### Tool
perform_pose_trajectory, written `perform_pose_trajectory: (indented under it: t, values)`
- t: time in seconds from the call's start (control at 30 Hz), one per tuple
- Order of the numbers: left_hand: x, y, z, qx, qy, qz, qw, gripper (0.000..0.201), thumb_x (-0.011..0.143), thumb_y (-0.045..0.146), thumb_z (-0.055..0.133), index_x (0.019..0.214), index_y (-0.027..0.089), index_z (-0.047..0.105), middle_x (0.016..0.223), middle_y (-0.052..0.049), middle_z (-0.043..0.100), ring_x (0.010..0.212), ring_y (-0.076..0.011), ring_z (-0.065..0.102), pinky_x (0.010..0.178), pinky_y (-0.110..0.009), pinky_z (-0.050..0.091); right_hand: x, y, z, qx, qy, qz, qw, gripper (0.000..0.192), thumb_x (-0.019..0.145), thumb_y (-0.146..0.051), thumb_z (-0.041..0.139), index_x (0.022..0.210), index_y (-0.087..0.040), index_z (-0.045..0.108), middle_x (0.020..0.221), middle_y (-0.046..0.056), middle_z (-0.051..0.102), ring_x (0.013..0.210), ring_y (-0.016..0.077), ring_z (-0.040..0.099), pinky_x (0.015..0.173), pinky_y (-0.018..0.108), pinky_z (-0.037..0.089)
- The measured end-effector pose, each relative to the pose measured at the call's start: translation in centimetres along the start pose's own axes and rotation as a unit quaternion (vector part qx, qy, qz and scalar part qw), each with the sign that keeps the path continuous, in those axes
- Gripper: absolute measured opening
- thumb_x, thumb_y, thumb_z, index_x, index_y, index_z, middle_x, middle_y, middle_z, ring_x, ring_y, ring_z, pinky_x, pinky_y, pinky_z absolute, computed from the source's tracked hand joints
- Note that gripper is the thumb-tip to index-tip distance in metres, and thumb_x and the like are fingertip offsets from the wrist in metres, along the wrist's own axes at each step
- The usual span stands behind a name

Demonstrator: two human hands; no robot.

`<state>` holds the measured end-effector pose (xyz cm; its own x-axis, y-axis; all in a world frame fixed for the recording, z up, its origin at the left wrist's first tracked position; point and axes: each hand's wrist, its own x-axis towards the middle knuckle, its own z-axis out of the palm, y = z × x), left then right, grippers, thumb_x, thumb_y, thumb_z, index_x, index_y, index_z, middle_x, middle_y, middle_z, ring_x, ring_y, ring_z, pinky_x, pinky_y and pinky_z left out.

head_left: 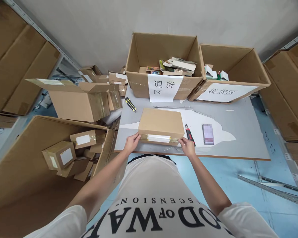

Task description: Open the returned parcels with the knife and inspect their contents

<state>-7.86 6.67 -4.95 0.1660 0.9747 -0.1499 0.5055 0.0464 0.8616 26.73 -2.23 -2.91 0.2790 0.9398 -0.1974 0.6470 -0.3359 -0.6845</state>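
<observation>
**Both hands on a sealed box at the counter's near edge**

A closed brown cardboard box (161, 125) with a white label lies on the grey counter (248, 138), close to its near edge. The left hand (131, 142) and right hand (188, 146) each grip a near corner, fingers closed on the box. A red utility knife (189, 134) lies just right; bare counter extends further right.
</observation>
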Motion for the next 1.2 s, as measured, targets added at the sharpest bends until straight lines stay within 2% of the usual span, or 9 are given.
perform_pose_trajectory:
  t: [0.1,0.2,0.27,0.37,0.6,0.73,0.83,0.97,1.2]
  values:
    - [1.3,2.7,-1.4,0.06,0.035,0.023,0.997,0.049,0.087,0.047,0.048,0.117,0.014,0.068,0.113,-0.007,0.07,0.096,-0.0263,0.067,0.083,-0.032,0.05,1.6,-1.7,-2.2,-0.002,0.014,-0.02,1.0,0.045,0.084,-0.051,0.051,0.107,-0.019,0.073,0.084,0.007,0.076,0.077,0.0244,0.069,0.073,0.033,0.051]
    - [2.7,5.1,-2.5,0.106,0.046,0.043,0.992,0.045,0.088,0.047,0.047,0.104,0.016,0.074,0.095,-0.002,0.075,0.084,-0.0252,0.068,0.072,-0.028,0.049,3.0,-3.1,-4.0,0.024,0.036,-0.021,0.999,0.042,0.082,-0.051,0.056,0.099,-0.018,0.075,0.087,0.007,0.076,0.082,0.0254,0.071,0.076,0.034,0.052]
    - [3.5,6.3,-2.8,0.109,0.044,0.046,0.992,0.044,0.087,0.048,0.048,0.097,0.016,0.076,0.085,0.001,0.075,0.078,-0.0235,0.068,0.067,-0.025,0.047,3.7,-3.8,-4.8,0.047,0.037,-0.012,0.998,0.041,0.08,-0.052,0.058,0.094,-0.019,0.076,0.085,0.007,0.076,0.08,0.0256,0.071,0.076,0.034,0.053]
    - [4.1,7.1,-2.7,0.1,0.038,0.028,0.994,0.043,0.086,0.048,0.049,0.098,0.015,0.076,0.083,0.0,0.075,0.076,-0.0215,0.067,0.062,-0.024,0.045,4.3,-4.0,-5.5,0.088,0.017,0.02,0.996,0.041,0.077,-0.054,0.062,0.09,-0.019,0.076,0.081,0.006,0.076,0.071,0.0244,0.072,0.071,0.033,0.054]
    - [4.5,5.9,-0.8,0.103,0.023,-0.052,0.993,0.042,0.082,0.049,0.054,0.093,0.016,0.077,0.084,-0.002,0.076,0.078,-0.0227,0.068,0.067,-0.027,0.047,4.4,-2.2,-4.6,0.086,-0.003,0.066,0.994,0.042,0.072,-0.059,0.063,0.074,-0.019,0.075,0.066,0.004,0.073,0.062,0.0218,0.069,0.067,0.031,0.052]
    - [3.9,4.3,0.4,-0.004,0.038,-0.069,0.997,0.041,0.079,0.048,0.059,0.102,0.017,0.074,0.101,-0.003,0.074,0.095,-0.0248,0.068,0.079,-0.03,0.051,4.4,-1.3,-3.6,0.138,0.02,0.106,0.985,0.047,0.068,-0.062,0.066,0.074,-0.016,0.073,0.07,0.006,0.073,0.06,0.02,0.067,0.061,0.029,0.051]
    - [3.0,3.6,0.9,-0.107,0.034,-0.066,0.992,0.049,0.073,0.044,0.068,0.111,0.013,0.07,0.113,-0.008,0.07,0.101,-0.0259,0.067,0.09,-0.035,0.052,4.3,-0.9,-3.0,0.184,0.032,0.132,0.973,0.05,0.064,-0.064,0.068,0.074,-0.015,0.072,0.068,0.006,0.072,0.06,0.0188,0.066,0.058,0.027,0.05]
    - [1.8,3.6,1.5,-0.159,0.055,-0.07,0.983,0.054,0.073,0.044,0.069,0.114,0.009,0.068,0.116,-0.012,0.068,0.104,-0.0277,0.067,0.096,-0.041,0.051,3.9,-0.5,-2.3,0.232,0.05,0.144,0.961,0.054,0.062,-0.066,0.069,0.076,-0.014,0.071,0.064,0.006,0.069,0.057,0.0164,0.062,0.055,0.026,0.05]
    - [1.4,4.3,1.9,-0.153,0.081,-0.081,0.982,0.052,0.075,0.041,0.068,0.115,0.008,0.067,0.116,-0.012,0.068,0.105,-0.0271,0.066,0.097,-0.041,0.051,3.9,-0.1,-1.6,0.252,0.051,0.143,0.956,0.058,0.062,-0.068,0.068,0.082,-0.013,0.07,0.065,0.005,0.068,0.056,0.0147,0.059,0.056,0.027,0.051]
